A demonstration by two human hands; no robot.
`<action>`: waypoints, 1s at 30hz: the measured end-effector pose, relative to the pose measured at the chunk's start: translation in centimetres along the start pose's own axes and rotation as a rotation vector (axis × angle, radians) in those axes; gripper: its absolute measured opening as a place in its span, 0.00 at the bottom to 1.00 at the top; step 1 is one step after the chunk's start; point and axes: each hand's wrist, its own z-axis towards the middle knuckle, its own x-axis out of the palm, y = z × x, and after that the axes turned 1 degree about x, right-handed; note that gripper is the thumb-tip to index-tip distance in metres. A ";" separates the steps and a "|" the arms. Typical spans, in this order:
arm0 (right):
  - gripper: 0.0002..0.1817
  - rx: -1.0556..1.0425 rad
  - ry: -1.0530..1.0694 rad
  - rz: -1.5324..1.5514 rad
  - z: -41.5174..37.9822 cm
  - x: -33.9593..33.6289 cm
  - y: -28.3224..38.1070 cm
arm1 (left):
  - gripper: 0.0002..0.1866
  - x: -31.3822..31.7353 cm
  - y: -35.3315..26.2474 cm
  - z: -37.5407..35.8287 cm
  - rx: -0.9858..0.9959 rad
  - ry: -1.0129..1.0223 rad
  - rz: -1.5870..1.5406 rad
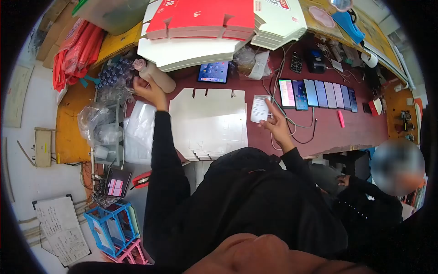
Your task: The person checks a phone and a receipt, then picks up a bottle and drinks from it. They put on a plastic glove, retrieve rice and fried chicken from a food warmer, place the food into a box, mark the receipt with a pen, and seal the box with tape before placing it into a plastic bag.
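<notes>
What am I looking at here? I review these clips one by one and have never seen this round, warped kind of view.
There is no machine: one camera sits on a person's head and looks down through a wide lens, so the edges bend. The black sleeves are the person's own arms. The left hand reaches to a pale roll beside a bag of small bottles. The right hand holds a small paper slip. On the dark red table lie flat white carton blanks, a tablet, a row of phones and a pink marker. Red and white folded boxes are stacked at the back. Another person sits at the right.
</notes>
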 end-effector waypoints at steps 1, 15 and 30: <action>0.42 -0.007 0.030 0.050 0.1 0.7 0.5 | 0.22 -0.4 -1.9 -3.1 -0.068 0.136 -0.157; 0.33 -0.083 0.000 -0.377 2.8 -5.0 -2.7 | 0.30 -5.9 -10.3 -20.9 -0.300 1.292 -0.202; 0.18 0.400 -1.117 -1.663 2.3 -46.7 -10.4 | 0.33 -11.9 -6.1 -22.8 0.273 1.035 0.652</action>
